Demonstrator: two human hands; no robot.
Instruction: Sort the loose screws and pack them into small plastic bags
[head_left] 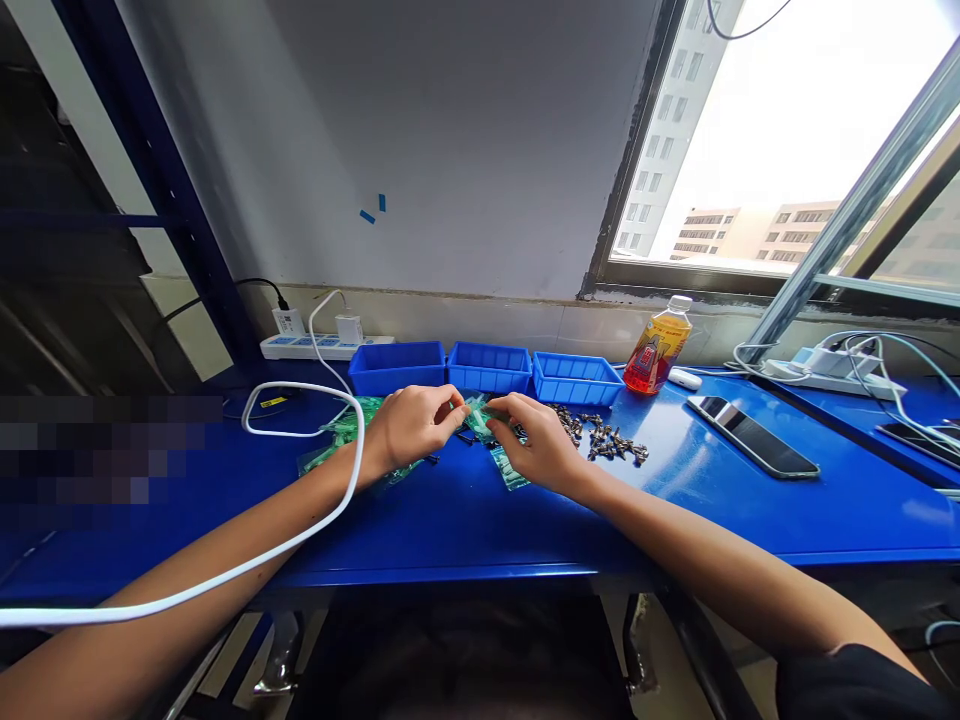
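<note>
A small green-tinted clear plastic bag (pixel 477 416) is held just above the blue table between my two hands. My left hand (pixel 414 428) pinches its left side, thumb and forefinger pressed together. On the other side, my right hand (pixel 544 445) grips it between thumb and fingers. Below my right hand lies another greenish plastic bag (pixel 509 470). More green bags (pixel 346 425) are heaped beside and partly behind my left hand. Loose metal screws (pixel 616 444) are scattered to the right of my right hand; a few dark pieces lie between the hands.
Three blue plastic bins (pixel 397 370) stand in a row behind my hands. A drink bottle (pixel 658 345) and a phone (pixel 752 436) are to the right. A white cable (pixel 358 450) loops over my left forearm. Power strips (pixel 326 348) sit along the wall.
</note>
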